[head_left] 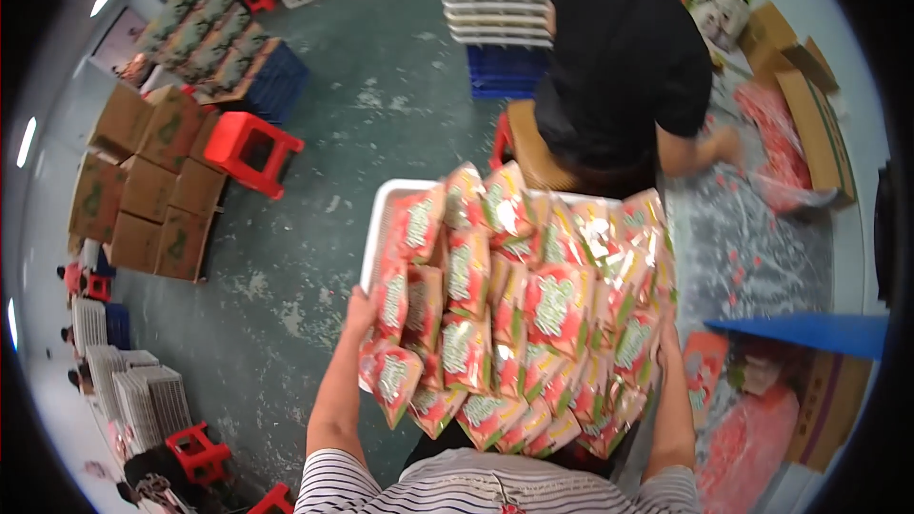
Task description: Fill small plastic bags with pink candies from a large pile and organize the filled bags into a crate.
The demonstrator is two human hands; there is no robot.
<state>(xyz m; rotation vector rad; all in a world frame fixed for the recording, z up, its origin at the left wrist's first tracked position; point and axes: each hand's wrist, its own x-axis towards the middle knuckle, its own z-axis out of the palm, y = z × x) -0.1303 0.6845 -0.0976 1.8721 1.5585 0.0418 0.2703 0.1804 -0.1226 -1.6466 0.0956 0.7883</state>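
Note:
A white plastic tray (383,205) heaped with red and green snack packets (557,305) is held level in front of my body. My left hand (360,312) is closed on the tray's left side, its thumb along the edge. On the opposite side my right hand (668,338) grips the tray too, its fingers partly hidden by the packets. The shiny packets lie in overlapping rows and hang over the near edge.
A person in a black top (619,57) sits ahead at a metal worktable (781,266) bearing pink bags. Beyond are stacked white trays (495,5) on a blue crate (509,71). A red stool (252,152) and stacked cartons (157,190) stand left.

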